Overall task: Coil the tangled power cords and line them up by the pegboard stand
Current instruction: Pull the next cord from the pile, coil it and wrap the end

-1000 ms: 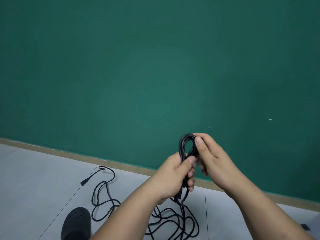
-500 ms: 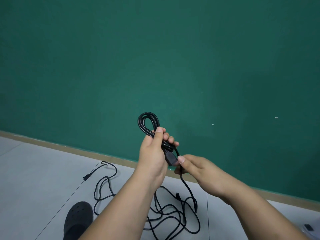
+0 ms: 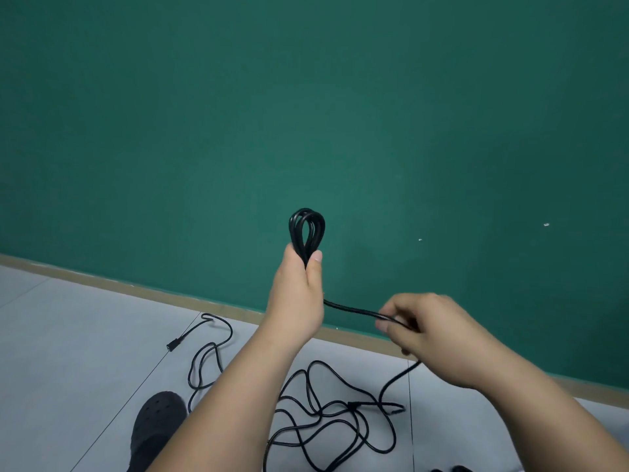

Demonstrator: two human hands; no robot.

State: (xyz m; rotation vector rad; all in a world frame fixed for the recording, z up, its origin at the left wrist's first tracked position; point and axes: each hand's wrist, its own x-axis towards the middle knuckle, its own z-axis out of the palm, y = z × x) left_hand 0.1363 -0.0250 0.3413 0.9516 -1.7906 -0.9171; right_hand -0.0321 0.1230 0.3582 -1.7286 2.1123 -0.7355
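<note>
Since half a second ago: right hand has pulled away from the left hand, which it was almost touching then. The two now sit apart, with a stretch of black power cord drawn nearly taut between them. The loops have swung from a leftward lean to upright.

Left grip: thumb and fingers clamped around the base of the loops, which stand up out of the fist against the green wall, above the baseboard. Several turns (strands overlap, no firm count).

Right grip: fingers curled, pinching the cord. The hand is motion-blurred, so exact finger placement cannot be told. It shows just above the baseboard line. From under this hand the cord drops across the baseboard to the floor.

Remaining cord: a loose tangle on the grey floor tiles, on the near side of the baseboard, beneath both forearms. One strand wanders off to a small black plug end lying on the floor close to the baseboard.

Dark perforated shoe on the floor, farther from the baseboard than the plug end.
</note>
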